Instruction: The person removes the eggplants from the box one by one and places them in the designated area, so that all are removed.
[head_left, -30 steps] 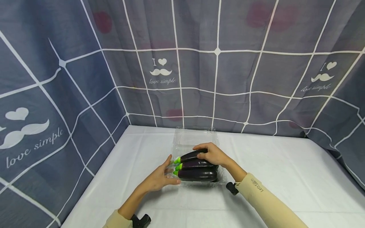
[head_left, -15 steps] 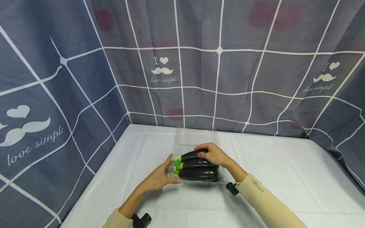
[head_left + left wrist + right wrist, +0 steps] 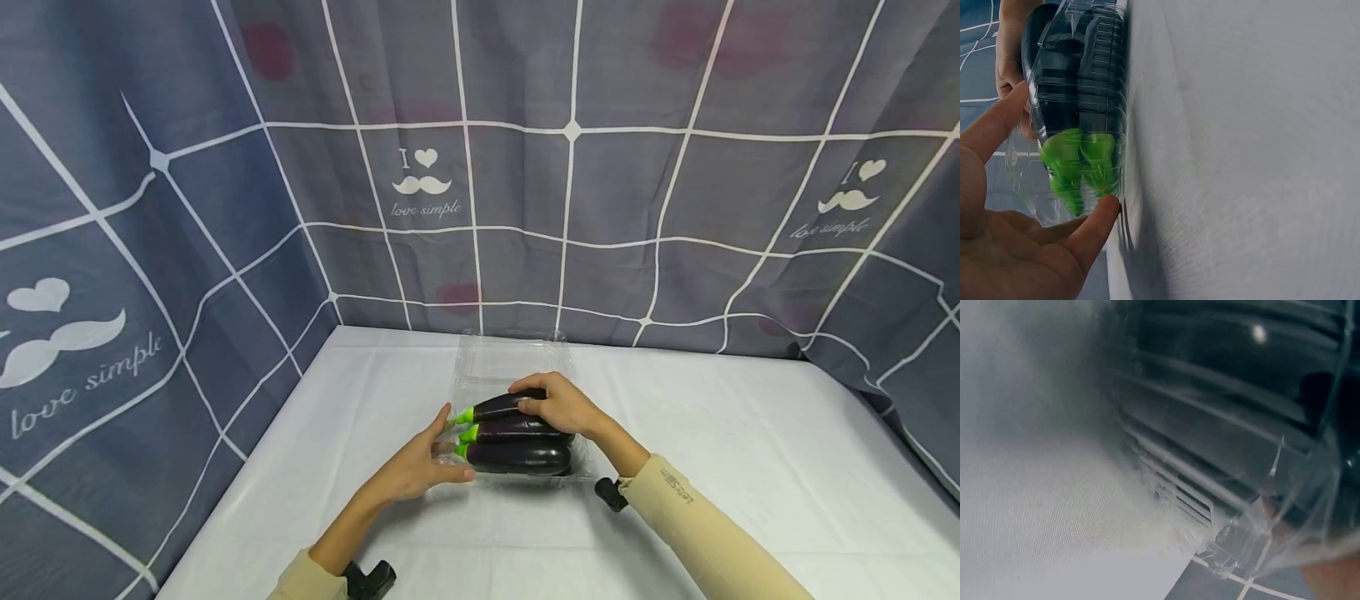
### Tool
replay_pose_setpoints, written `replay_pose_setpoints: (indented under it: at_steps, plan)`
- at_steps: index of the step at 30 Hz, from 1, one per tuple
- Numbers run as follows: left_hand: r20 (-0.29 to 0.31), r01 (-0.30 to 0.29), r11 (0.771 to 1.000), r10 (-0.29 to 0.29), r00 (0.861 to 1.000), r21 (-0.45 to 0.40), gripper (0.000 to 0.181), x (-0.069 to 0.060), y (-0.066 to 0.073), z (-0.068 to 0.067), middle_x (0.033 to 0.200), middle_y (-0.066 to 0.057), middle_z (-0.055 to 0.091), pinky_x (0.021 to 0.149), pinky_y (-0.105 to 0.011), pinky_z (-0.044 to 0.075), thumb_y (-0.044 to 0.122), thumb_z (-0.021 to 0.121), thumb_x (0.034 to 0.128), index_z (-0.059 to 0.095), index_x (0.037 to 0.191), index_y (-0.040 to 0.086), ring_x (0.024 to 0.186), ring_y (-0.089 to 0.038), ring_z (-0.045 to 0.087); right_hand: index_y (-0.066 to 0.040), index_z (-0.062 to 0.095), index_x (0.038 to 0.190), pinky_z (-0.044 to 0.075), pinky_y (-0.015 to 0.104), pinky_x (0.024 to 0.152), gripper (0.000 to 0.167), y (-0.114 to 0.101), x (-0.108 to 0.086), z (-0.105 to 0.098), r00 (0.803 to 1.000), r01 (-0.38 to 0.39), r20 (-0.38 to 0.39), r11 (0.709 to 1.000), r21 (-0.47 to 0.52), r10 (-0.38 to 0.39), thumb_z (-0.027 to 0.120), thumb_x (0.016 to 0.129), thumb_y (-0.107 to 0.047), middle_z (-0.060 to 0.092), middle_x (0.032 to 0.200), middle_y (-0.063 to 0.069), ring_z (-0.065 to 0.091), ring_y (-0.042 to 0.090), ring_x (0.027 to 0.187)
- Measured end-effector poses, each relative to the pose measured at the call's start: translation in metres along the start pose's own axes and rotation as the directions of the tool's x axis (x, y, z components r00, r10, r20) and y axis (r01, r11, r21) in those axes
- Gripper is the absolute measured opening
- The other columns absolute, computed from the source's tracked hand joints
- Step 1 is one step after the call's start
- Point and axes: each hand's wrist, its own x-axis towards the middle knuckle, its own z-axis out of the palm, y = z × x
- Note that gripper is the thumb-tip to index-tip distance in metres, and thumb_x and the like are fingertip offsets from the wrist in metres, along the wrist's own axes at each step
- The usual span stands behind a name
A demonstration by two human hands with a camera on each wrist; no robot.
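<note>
Three dark eggplants with green stems lie side by side in a clear plastic container [image 3: 581, 467]: the back one [image 3: 497, 407], the middle one [image 3: 510, 431] and the front one [image 3: 517, 457]. My right hand [image 3: 561, 407] reaches over the back eggplant and grips it with curled fingers and thumb. With thumb and fingers spread, my left hand [image 3: 411, 472] touches the container's left end by the stems. In the left wrist view the left hand [image 3: 1029, 250] rests its fingertips on the clear wall. The right wrist view shows dark eggplant skin [image 3: 1222, 412] behind ribbed plastic.
The container's clear lid [image 3: 513, 358] lies folded back behind the eggplants. A white cloth [image 3: 712, 450] covers the table. Blue-grey checked curtains [image 3: 615, 192] hang at the back and both sides.
</note>
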Motion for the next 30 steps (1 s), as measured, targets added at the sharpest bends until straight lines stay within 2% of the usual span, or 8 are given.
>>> replay_pose_setpoints:
  at_steps: [8,13,17,21,25,30]
  plan:
    - [-0.020,0.016,1.000,-0.016,1.000,0.007,0.113,-0.001,-0.001,-0.001,0.158,-0.027,0.020,0.103,-0.059,0.038,0.030,0.082,0.0822,0.003,0.159,0.006,0.137,-0.047,0.034,0.000,0.065,0.127,0.040,0.052,0.102,0.031,-0.003,-0.001,-0.007,0.993,0.098,-0.067,0.995,0.011,-0.097,0.062,0.095,-0.003,0.064,0.125,0.014,0.055,0.032,0.120]
    - [-0.022,0.012,1.000,-0.012,1.000,0.009,0.112,-0.001,-0.001,0.000,0.158,-0.028,0.019,0.104,-0.059,0.036,0.030,0.082,0.0822,0.004,0.159,0.007,0.138,-0.049,0.031,-0.005,0.059,0.137,0.043,0.044,0.088,0.038,-0.010,-0.008,-0.011,0.984,0.137,-0.105,0.989,-0.060,-0.143,0.055,0.099,-0.001,0.058,0.118,0.011,0.053,0.024,0.102]
    - [-0.023,0.012,1.000,-0.011,1.000,0.006,0.111,-0.001,-0.001,0.000,0.158,-0.027,0.019,0.104,-0.060,0.036,0.029,0.081,0.0822,0.004,0.159,0.007,0.138,-0.048,0.031,-0.007,0.058,0.139,0.042,0.036,0.077,0.040,-0.015,-0.013,-0.012,0.983,0.135,-0.110,0.983,-0.128,-0.150,0.051,0.100,0.002,0.052,0.107,0.008,0.047,0.017,0.088]
    - [-0.025,0.013,1.000,-0.013,1.000,0.006,0.111,-0.001,-0.001,0.001,0.158,-0.027,0.020,0.104,-0.059,0.036,0.030,0.082,0.0820,0.004,0.159,0.008,0.138,-0.048,0.031,-0.010,0.062,0.135,0.041,0.034,0.070,0.036,-0.018,-0.016,-0.012,0.979,0.109,-0.154,0.979,-0.171,-0.136,0.053,0.101,-0.002,0.051,0.100,0.005,0.044,0.016,0.079]
    - [-0.017,0.009,1.000,-0.009,1.000,-0.003,0.111,-0.002,-0.002,0.000,0.158,-0.027,0.019,0.102,-0.059,0.039,0.029,0.081,0.0827,0.003,0.159,0.008,0.137,-0.048,0.033,-0.009,0.065,0.132,0.039,0.034,0.068,0.033,-0.016,-0.020,-0.016,0.972,0.073,-0.211,0.985,-0.158,-0.106,0.058,0.100,-0.011,0.052,0.096,0.005,0.043,0.017,0.077]
    - [-0.005,0.001,1.000,-0.001,1.000,-0.012,0.110,-0.002,-0.002,0.000,0.158,-0.028,0.017,0.098,-0.057,0.043,0.029,0.080,0.0839,0.002,0.159,0.009,0.137,-0.047,0.034,-0.009,0.065,0.132,0.038,0.034,0.069,0.035,-0.012,-0.025,-0.021,0.969,0.030,-0.242,0.994,-0.108,-0.056,0.063,0.099,-0.018,0.054,0.098,0.005,0.044,0.019,0.082]
